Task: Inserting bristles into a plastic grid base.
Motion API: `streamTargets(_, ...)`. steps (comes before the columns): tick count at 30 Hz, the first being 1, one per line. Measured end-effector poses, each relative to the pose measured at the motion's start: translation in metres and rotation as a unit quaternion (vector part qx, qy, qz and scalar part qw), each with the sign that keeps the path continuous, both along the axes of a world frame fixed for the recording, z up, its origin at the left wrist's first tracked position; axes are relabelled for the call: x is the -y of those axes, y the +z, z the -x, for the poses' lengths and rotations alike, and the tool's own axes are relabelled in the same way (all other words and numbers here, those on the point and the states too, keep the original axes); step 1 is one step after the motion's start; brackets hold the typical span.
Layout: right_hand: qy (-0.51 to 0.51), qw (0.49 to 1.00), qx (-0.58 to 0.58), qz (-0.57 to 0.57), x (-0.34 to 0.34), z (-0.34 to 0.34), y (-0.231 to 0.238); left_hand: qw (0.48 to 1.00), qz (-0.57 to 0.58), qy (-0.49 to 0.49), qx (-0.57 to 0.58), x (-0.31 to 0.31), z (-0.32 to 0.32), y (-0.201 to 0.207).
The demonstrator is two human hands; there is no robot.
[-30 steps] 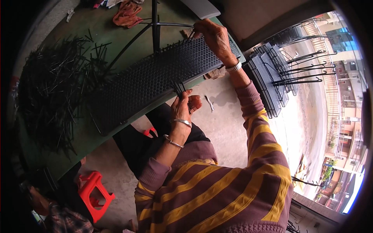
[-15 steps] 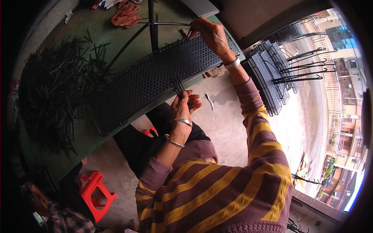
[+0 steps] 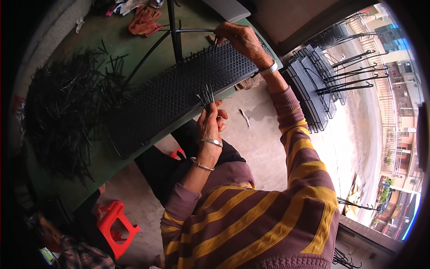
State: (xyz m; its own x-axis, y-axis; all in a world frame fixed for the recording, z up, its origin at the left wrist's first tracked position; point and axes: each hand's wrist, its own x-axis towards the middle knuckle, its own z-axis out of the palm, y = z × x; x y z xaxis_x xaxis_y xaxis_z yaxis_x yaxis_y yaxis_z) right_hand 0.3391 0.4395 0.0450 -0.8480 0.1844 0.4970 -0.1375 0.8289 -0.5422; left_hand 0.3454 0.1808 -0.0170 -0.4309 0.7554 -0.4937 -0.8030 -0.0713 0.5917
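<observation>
Lying at a slant across the table is a long black perforated metal panel with short black prongs along its far edge. My left hand is closed round a small bunch of thin black wire pieces, their ends fanned out above the panel's near edge. At the panel's far edge, toward its right end, my right hand is in a pinch, fingertips pointing down. What lies between those fingertips is too small and dark to make out. A large pile of similar black wire pieces covers the table's left side.
A black pole with thin legs stands behind the panel on the green table. An orange-brown cloth lies farther back. Stacked black mesh racks with hooks are at the right. A red stool and another person's plaid sleeve are lower left.
My right hand has shifted slightly left along the panel's far edge. In my left hand the wire bunch now spreads wider and points more upright. The view has moved a little.
</observation>
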Motion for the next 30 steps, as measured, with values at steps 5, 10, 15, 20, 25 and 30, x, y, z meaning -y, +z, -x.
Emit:
streamTargets(5, 0.012, 0.998, 0.058, 0.012, -0.006, 0.003, -0.021, 1.0, 0.004, -0.005, -0.004, -0.002, -0.001, 0.001)
streamTargets(10, -0.077, 0.997, 0.025, 0.008, 0.001, 0.005, -0.022, 1.0, -0.011, 0.002, -0.022, -0.006, 0.003, 0.001)
streamTargets(15, -0.121, 0.992, 0.037, 0.002, 0.003, 0.004, -0.029, 0.999, -0.024, 0.007, -0.022, -0.006, 0.009, 0.006)
streamTargets(20, -0.153, 0.987, 0.037, 0.029, 0.003, 0.004, -0.035, 1.0, -0.015, 0.011, -0.022, -0.008, 0.009, 0.007)
streamTargets(25, -0.212, 0.974, 0.059, 0.049, 0.013, 0.01, -0.03, 1.0, -0.006, 0.011, -0.025, -0.007, 0.01, 0.009)
streamTargets(30, -0.244, 0.964, 0.095, -0.053, 0.019, -0.003, -0.056, 1.0, 0.004, 0.021, -0.022, -0.009, 0.011, 0.011)
